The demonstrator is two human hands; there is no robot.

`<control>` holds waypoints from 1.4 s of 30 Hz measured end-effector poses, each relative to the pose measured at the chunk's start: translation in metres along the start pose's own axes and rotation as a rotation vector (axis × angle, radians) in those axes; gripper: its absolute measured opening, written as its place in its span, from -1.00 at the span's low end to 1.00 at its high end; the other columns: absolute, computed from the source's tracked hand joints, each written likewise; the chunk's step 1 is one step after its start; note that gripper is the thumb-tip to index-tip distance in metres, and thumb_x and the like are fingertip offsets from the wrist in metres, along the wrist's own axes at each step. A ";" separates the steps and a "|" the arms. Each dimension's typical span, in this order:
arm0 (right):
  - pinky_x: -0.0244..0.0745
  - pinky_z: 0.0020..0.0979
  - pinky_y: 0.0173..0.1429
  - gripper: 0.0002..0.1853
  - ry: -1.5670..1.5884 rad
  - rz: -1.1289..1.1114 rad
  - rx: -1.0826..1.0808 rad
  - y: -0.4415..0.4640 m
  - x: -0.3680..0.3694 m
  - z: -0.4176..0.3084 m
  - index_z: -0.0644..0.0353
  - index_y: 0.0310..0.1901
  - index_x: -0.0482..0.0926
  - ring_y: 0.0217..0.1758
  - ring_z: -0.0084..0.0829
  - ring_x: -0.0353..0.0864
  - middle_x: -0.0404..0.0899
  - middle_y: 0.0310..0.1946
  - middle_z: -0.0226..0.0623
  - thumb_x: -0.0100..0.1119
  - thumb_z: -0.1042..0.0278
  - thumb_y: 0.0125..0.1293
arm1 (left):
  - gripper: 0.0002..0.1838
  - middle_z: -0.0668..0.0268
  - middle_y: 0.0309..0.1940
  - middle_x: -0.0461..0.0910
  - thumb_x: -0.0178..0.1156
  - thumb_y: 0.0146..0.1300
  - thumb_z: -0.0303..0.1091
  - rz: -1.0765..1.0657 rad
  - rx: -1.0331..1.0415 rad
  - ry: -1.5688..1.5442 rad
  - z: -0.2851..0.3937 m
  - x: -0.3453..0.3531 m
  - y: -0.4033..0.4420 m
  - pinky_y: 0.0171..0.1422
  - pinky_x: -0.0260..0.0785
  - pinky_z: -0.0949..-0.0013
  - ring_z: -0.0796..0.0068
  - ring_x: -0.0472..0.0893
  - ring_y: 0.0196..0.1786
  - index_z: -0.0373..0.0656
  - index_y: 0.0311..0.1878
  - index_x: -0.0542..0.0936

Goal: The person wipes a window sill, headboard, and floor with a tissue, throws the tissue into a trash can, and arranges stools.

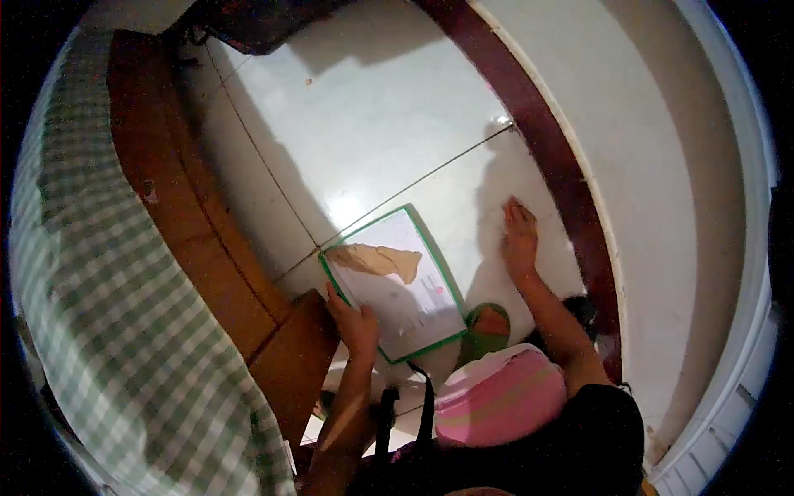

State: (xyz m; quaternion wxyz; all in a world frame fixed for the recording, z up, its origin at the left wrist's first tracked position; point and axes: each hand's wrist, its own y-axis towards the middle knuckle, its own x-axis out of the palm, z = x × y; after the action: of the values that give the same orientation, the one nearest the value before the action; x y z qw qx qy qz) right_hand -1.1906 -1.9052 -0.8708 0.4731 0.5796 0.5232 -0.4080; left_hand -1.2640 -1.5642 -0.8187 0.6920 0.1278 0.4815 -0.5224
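A white sheet or board with a green border (405, 310) lies near my feet, with a crumpled brown piece (379, 260) on its upper part. My left hand (356, 324) is at the board's left edge, thumb over the border and the other fingers partly hidden by the edge, so it grips the board. Off to the right, my right hand (519, 236) is over the floor tiles, apart from the board. Its fingers look bent together near something reddish, too small to make out.
Brown wooden furniture (198, 215) with a green checkered cloth (116, 289) runs along the left. White floor tiles (372, 107) reach a dark red skirting (571, 182) at the right wall. A green slipper (475, 335) is below the board. A dark object (256, 21) is at the top.
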 end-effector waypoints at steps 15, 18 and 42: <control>-0.07 -0.31 0.49 -0.53 0.179 -0.120 -0.614 0.135 0.052 -0.120 0.23 0.19 0.38 0.42 -0.27 0.12 0.24 0.31 -0.19 -0.09 0.47 0.19 | -0.21 -0.07 0.19 0.26 0.10 0.00 -0.67 -0.084 -0.090 -0.065 0.015 -0.032 0.024 0.29 0.20 0.13 -0.06 0.34 0.19 -0.17 0.37 0.10; -0.01 -0.32 0.48 -0.60 0.296 -0.057 -0.445 0.179 0.075 -0.082 0.20 0.17 0.39 0.40 -0.30 0.15 0.24 0.31 -0.16 -0.25 0.48 0.32 | -0.20 -0.09 0.16 0.27 0.10 -0.02 -0.67 -0.107 -0.056 -0.044 0.000 -0.024 0.032 0.27 0.21 0.12 -0.07 0.35 0.17 -0.18 0.36 0.11; 0.20 -0.21 0.33 -0.50 0.333 0.113 -0.127 0.057 0.021 -0.057 0.25 0.01 0.48 0.20 -0.12 0.35 0.47 0.05 -0.16 0.03 0.75 -0.06 | -0.64 0.14 -0.24 0.46 0.29 0.04 -0.42 -0.113 0.547 0.042 0.017 0.014 0.004 -0.22 0.44 0.18 0.08 0.53 -0.27 -0.12 -0.05 0.49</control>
State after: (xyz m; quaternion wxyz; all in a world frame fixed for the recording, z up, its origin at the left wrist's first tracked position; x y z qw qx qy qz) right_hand -1.1327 -1.8447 -0.8715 0.4375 0.6367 0.5857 -0.2455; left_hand -1.2516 -1.5822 -0.8229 0.5916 0.2936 0.3432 -0.6679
